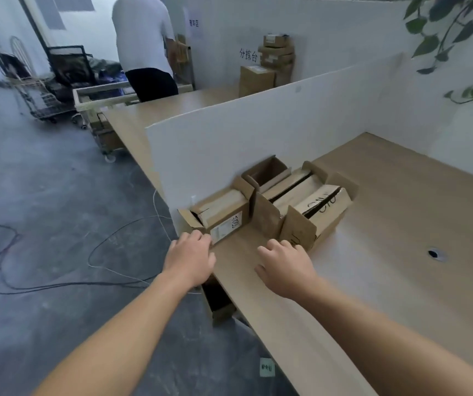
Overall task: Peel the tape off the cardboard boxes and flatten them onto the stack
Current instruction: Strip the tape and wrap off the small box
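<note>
Cardboard sits right at my fingertips: my left hand (192, 254) hangs over the table's near left edge, fingers loosely bent and holding nothing, tips by the end of the labelled box (223, 214); my right hand (286, 267) is just as slack and empty above the table (401, 210), fingertips by the raised flap of the marker-written box (322, 215); whether either hand touches card I cannot tell; the labelled box stands at that left edge, so a careless tug could, I think, tip it to the floor, where cables (100, 252) trail and another box (219, 305) stands under the table; a middle box (283, 195) is wedged between my two, with a small open box (266, 171) behind, all touching, so pulling one may drag the rest; I cannot make out the tape, so peeling blind might tear the card; the white partition (258, 132) hems them in along the far side; no flattened stack shows; a cable hole (433, 254) lies well to the right; far off, a person (143, 47) stands near more boxes (275, 55).
</note>
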